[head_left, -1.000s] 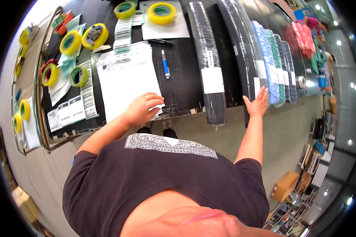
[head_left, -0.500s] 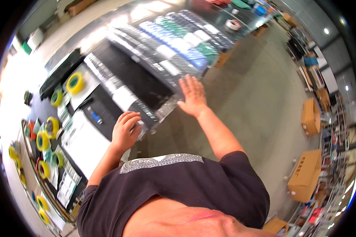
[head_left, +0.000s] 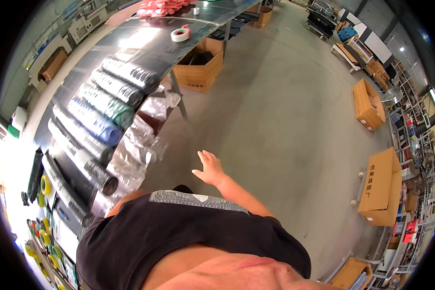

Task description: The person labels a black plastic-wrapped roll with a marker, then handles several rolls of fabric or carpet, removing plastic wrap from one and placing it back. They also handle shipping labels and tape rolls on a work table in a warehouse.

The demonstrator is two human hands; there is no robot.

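Observation:
My right hand [head_left: 209, 168] is held over the floor in front of me, its fingers apart and nothing in it. Of my left arm only a bit of forearm [head_left: 126, 199] shows beside the table edge; that hand is out of sight. To the left, several rolls in clear plastic wrap lie side by side on the dark table. Among them are a blue roll [head_left: 99, 125], a green roll [head_left: 112, 108] and a black roll [head_left: 99, 175]. Loose clear plastic film [head_left: 135, 152] hangs crumpled over the table's edge, between the rolls and my right hand.
A white tape roll [head_left: 180, 35] and a pink pile [head_left: 163, 7] are farther along the table [head_left: 150, 53]. An open cardboard box [head_left: 200, 72] stands under it. On the right are a large carton [head_left: 379, 188], another box [head_left: 368, 106] and loaded shelves [head_left: 415, 145]. Yellow tape rolls [head_left: 45, 184] lie left.
My body has turned and shifted, so the table and rolls now sit farther left. My right hand has come away from the rolls' ends, and my left hand has dropped out of sight.

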